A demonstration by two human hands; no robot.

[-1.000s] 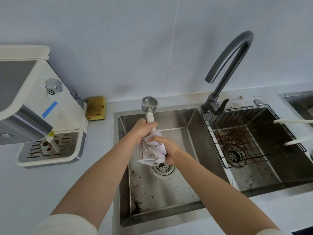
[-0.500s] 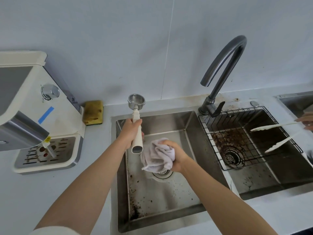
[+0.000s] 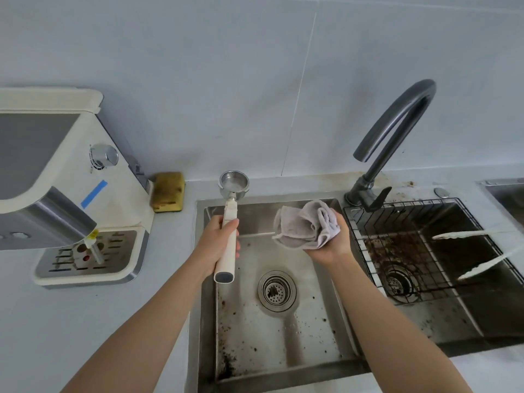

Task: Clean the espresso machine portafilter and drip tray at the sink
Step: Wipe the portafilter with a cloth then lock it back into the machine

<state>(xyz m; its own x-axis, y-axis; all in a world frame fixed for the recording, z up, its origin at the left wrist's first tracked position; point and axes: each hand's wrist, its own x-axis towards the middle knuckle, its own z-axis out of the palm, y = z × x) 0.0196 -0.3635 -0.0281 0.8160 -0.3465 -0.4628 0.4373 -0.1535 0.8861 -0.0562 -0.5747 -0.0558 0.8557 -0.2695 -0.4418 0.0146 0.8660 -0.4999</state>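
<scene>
Over the sink (image 3: 326, 361), the left hand (image 3: 215, 245) grips the portafilter (image 3: 230, 222) by its handle, basket up; the right hand (image 3: 330, 245), apart, holds a bunched cloth (image 3: 306, 225) in curled fingers.

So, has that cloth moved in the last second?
Yes. The cloth, bunched in the right hand, went rightward, away from the drain toward the faucet base, and now sits clear of the portafilter handle.

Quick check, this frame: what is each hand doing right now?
Left hand: grips the portafilter by its white handle.
Right hand: holds the bunched grey cloth.
</scene>
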